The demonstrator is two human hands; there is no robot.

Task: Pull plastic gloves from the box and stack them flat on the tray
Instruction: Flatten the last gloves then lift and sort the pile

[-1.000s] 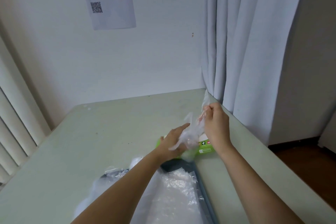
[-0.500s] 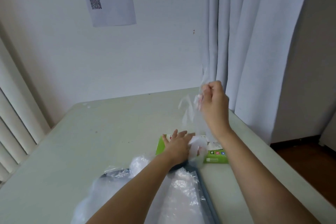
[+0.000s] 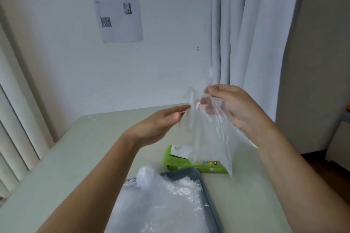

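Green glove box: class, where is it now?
In the head view the green box lies on the table right of centre, just beyond the tray, partly behind the glove hanging from the right hand.

1. The tray (image 3: 210, 204) lies mostly under the pile of gloves (image 3: 161, 204); only its far and right rim show, and the bottom edge cuts both off.
2. The hanging glove (image 3: 212, 138) veils the right part of the box (image 3: 176, 162).
3. The lower fingers of the right grip (image 3: 233, 106) blur behind that glove.
4. The print on the paper (image 3: 117, 5) is too small to read.
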